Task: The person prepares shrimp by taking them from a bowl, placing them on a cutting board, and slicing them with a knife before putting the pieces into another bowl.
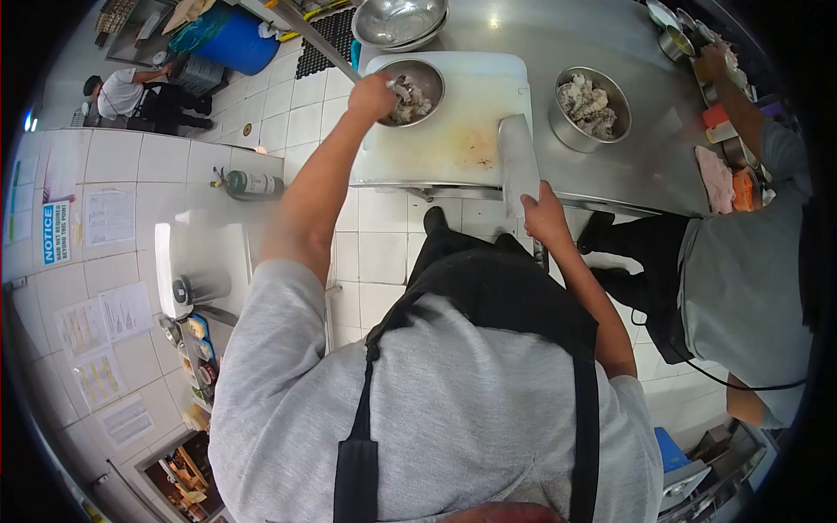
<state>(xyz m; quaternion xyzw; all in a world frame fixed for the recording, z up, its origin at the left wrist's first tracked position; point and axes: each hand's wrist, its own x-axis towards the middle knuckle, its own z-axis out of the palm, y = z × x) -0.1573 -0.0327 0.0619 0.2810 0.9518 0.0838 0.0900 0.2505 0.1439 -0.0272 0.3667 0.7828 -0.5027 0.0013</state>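
Note:
On a stained white cutting board (466, 87) rests a metal bowl (425, 81) with pale, greyish chopped food in it. My left hand (373, 96) is closed at the bowl's left rim. In my right hand (547, 213) is the handle of a wide cleaver (519, 159), its blade pointing away from me over the board's right front edge. A deeper metal pot (568, 126) with similar food stands on the steel table to the right of the board.
Stacked metal bowls (401, 22) stand behind the board on the steel table (649, 174). A co-worker (741, 279) stands close on the right, an arm over containers. Another person (131, 93) bends at the far left. A tiled wall (209, 166) is on the left.

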